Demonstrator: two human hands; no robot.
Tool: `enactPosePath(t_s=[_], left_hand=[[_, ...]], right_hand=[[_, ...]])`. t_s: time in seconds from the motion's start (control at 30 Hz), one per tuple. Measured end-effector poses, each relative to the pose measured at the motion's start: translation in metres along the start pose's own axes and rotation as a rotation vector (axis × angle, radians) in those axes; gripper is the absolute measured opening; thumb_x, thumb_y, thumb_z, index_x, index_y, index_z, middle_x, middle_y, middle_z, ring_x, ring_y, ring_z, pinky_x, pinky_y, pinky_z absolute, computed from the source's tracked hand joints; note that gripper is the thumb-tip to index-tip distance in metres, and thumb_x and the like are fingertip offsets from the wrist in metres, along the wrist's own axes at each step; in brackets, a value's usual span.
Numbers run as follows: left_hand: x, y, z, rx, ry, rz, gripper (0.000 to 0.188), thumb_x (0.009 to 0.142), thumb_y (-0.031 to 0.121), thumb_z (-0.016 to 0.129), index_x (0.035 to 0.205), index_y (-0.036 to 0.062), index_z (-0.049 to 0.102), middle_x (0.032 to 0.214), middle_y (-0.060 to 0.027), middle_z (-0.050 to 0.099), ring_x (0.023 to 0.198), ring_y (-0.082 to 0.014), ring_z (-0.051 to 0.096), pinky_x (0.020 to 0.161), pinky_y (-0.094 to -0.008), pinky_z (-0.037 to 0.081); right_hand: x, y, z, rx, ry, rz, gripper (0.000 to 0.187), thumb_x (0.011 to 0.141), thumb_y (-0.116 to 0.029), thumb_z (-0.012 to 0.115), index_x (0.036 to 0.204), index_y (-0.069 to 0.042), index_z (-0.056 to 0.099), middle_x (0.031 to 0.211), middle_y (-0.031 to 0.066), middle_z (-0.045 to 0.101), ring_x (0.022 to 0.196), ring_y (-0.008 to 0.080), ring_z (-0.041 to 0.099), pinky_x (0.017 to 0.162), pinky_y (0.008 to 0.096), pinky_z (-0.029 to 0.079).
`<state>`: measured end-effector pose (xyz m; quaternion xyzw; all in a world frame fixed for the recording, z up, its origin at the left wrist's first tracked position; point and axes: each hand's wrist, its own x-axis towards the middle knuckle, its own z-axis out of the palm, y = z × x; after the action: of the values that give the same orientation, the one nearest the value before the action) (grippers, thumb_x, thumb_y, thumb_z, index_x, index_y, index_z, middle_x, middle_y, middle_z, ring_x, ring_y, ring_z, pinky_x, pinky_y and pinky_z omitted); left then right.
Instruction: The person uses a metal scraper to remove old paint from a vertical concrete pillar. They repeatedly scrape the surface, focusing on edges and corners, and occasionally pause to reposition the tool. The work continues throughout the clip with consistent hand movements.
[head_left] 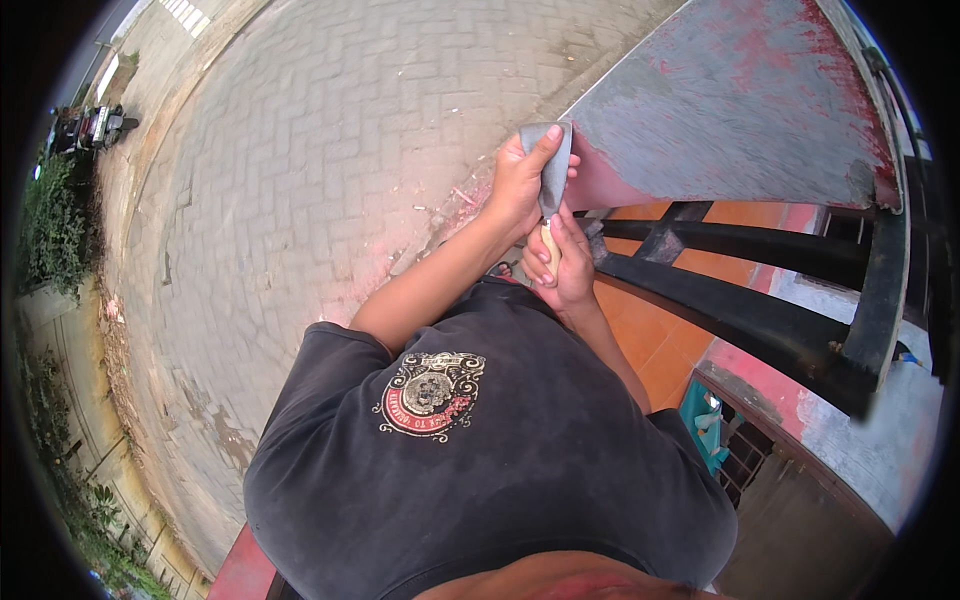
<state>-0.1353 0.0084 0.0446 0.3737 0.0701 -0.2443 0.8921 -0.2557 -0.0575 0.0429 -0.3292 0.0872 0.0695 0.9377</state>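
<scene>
From the left I see paved ground (pixel 330 150) running under everything. My left hand (pixel 520 180) is clasped over the grey blade of a scraper (pixel 553 165), fingers pressing it flat, likely to add force. Just below, my right hand (pixel 562 265) is clenched around its pale wooden handle (pixel 549 245) to steer. The blade's edge meets the wall surface (pixel 740 100), grey with red paint patches, beside a black railing (pixel 740 270).

Pretty standard scraper (pixel 549 180): wide flat grey metal blade, a bit dull and smudged, on a pale wooden handle. It's standing nearly upright, blade end far, handle near, with the blade's edge pressed against the grey, red-stained wall surface (pixel 740 100) on the right.
</scene>
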Motion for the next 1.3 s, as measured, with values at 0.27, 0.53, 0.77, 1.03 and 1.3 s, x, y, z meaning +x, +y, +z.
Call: enactPosePath(t_s=[0.27,0.53,0.77,1.03,1.3], left_hand=[[0.002,0.006,-0.003,-0.041,-0.063,-0.002,0.036,0.092,0.034,0.078,0.103,0.0036,0.062,0.080,-0.0064,0.066,0.065,-0.0137,0.064,0.059,-0.0293,0.057],[-0.004,0.013,0.001,-0.007,-0.092,-0.078,0.038,0.092,0.038,0.076,0.104,0.0063,0.059,0.077,-0.0051,0.064,0.065,-0.0150,0.064,0.059,-0.0325,0.057],[-0.003,0.008,-0.004,0.030,-0.104,-0.084,0.038,0.093,0.039,0.075,0.104,0.0070,0.059,0.081,-0.0035,0.064,0.068,-0.0141,0.065,0.059,-0.0320,0.056],[-0.002,0.005,-0.002,0.014,-0.073,-0.049,0.036,0.094,0.039,0.074,0.104,0.0073,0.059,0.078,-0.0040,0.063,0.064,-0.0136,0.064,0.057,-0.0304,0.056],[0.002,0.002,-0.004,0.043,-0.035,0.011,0.037,0.093,0.037,0.076,0.102,0.0037,0.061,0.073,-0.0059,0.064,0.059,-0.0140,0.064,0.052,-0.0285,0.055]], right_hand=[[0.002,-0.005,0.014,-0.058,0.052,-0.072,0.051,0.111,-0.026,0.033,0.159,-0.013,0.024,0.069,0.0031,0.044,0.042,0.0076,0.034,0.042,0.0220,0.034],[-0.002,-0.008,0.022,0.004,0.037,-0.078,0.052,0.112,-0.027,0.034,0.161,-0.019,0.022,0.069,0.0032,0.043,0.042,0.0085,0.035,0.042,0.0216,0.032],[-0.003,-0.008,0.014,-0.027,0.109,-0.025,0.055,0.111,-0.025,0.037,0.162,-0.012,0.021,0.068,0.0033,0.043,0.043,0.0077,0.033,0.041,0.0206,0.032],[0.000,-0.005,0.016,-0.057,0.153,-0.034,0.050,0.112,-0.026,0.034,0.159,-0.014,0.024,0.068,0.0035,0.044,0.041,0.0080,0.034,0.039,0.0205,0.031],[0.005,0.006,0.012,-0.061,0.141,-0.077,0.050,0.111,-0.026,0.036,0.159,-0.015,0.026,0.066,0.0019,0.044,0.042,0.0070,0.033,0.040,0.0198,0.032]])
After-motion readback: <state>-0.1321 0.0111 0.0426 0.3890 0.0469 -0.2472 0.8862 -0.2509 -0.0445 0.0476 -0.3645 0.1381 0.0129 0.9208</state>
